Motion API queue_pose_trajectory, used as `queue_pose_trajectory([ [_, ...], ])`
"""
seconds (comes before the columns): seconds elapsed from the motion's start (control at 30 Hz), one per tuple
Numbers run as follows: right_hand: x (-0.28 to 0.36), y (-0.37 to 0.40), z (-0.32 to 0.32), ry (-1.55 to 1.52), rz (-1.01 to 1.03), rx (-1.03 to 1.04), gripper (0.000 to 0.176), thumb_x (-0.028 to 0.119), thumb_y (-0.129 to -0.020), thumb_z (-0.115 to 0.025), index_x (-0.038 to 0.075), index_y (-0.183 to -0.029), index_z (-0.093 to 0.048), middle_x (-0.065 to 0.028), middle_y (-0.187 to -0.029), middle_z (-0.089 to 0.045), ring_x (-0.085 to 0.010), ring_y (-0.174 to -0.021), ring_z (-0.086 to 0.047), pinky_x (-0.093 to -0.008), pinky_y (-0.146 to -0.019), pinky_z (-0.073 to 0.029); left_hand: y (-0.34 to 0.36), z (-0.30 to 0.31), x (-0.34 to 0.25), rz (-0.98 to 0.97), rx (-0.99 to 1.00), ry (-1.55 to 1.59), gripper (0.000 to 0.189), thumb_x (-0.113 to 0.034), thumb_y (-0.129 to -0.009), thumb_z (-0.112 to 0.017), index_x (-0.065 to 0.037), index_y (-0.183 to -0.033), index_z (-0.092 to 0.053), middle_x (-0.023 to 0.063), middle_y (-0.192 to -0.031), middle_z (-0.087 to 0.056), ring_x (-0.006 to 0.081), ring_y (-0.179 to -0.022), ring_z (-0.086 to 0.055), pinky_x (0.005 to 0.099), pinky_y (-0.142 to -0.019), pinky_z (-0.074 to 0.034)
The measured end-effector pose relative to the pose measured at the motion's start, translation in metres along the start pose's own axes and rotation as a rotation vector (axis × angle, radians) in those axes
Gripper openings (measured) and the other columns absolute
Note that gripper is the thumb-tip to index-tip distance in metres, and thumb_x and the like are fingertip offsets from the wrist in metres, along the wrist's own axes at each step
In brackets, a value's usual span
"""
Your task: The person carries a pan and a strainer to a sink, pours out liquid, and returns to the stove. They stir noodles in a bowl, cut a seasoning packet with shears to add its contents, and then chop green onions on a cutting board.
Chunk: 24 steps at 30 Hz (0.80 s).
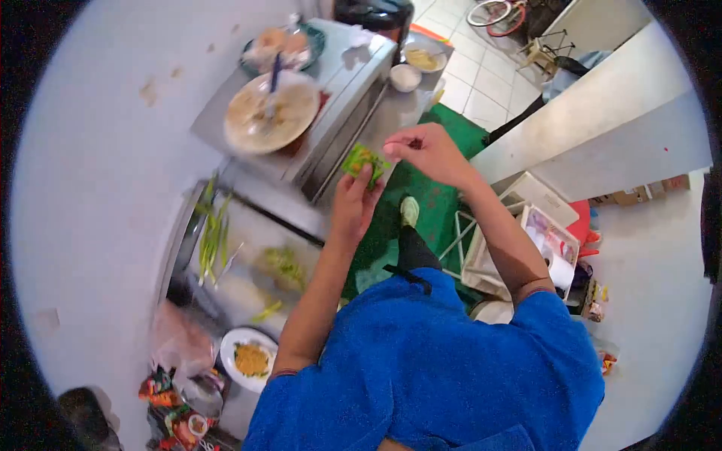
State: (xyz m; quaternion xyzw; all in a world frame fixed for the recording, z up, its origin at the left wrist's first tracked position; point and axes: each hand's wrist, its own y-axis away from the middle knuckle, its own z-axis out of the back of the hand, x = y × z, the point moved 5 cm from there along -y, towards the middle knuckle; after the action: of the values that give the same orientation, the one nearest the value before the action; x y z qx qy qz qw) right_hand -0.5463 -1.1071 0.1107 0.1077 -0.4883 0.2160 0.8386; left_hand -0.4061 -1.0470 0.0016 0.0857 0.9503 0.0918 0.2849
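A small green packet (364, 161) with yellow-orange marks is gripped in my left hand (356, 204), thumb across its face. My right hand (432, 152) hovers just to the packet's right, apart from it, with thumb and fingertips pinched together. Whatever those fingertips may hold is too small to make out. Beyond my hands, a wide bowl (244, 124) with pale food and a blue-handled utensil (275, 75) rests on the metal appliance (342, 52).
Green onions (214, 237) and chopped greens (282, 267) lie on the left counter, near a white plate (226, 347) of food. A white bowl (405, 77) and a noodle-like dish (423, 59) stand farther back. Rightward are a white wall (594, 98) and a storage cart (489, 255).
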Motion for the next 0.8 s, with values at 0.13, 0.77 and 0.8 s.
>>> queue_pose_trajectory([
  [0.13, -0.089, -0.057, 0.118, 0.051, -0.121, -0.085, 0.022, 0.021, -0.089, -0.067, -0.001, -0.092, -0.071, -0.0013, -0.074, -0.067, -0.0058, -0.067, -0.058, -0.0238, -0.060, -0.047, -0.152, -0.065, 0.059, 0.033, 0.071, -0.052, 0.016, -0.014, -0.094, -0.063, -0.007, -0.108, -0.061, 0.0012, -0.104, -0.064, 0.0103, -0.091, -0.061, 0.0239, -0.078, -0.053],
  [0.77, -0.339, -0.340, 0.288, 0.670, 0.331, 0.087, 0.014, 0.016, -0.081, -0.062, 0.009, -0.089, -0.072, -0.0149, -0.085, -0.068, -0.0325, -0.079, -0.066, -0.0414, -0.073, -0.052, -0.494, -0.082, 0.165, 0.026, -0.243, -0.265, 0.022, -0.014, -0.089, -0.069, -0.004, -0.108, -0.063, 0.0022, -0.103, -0.066, 0.0125, -0.087, -0.064, 0.0238, -0.072, -0.055],
  [0.8, -0.341, -0.346, 0.286, 0.748, 0.358, 0.130, 0.017, 0.013, -0.079, -0.060, 0.012, -0.090, -0.072, -0.0144, -0.087, -0.068, -0.0354, -0.082, -0.066, -0.0450, -0.075, -0.053, -0.495, -0.082, 0.165, 0.033, -0.254, -0.278, 0.023, -0.014, -0.088, -0.070, -0.004, -0.108, -0.063, 0.0024, -0.103, -0.066, 0.0126, -0.086, -0.064, 0.0239, -0.072, -0.056],
])
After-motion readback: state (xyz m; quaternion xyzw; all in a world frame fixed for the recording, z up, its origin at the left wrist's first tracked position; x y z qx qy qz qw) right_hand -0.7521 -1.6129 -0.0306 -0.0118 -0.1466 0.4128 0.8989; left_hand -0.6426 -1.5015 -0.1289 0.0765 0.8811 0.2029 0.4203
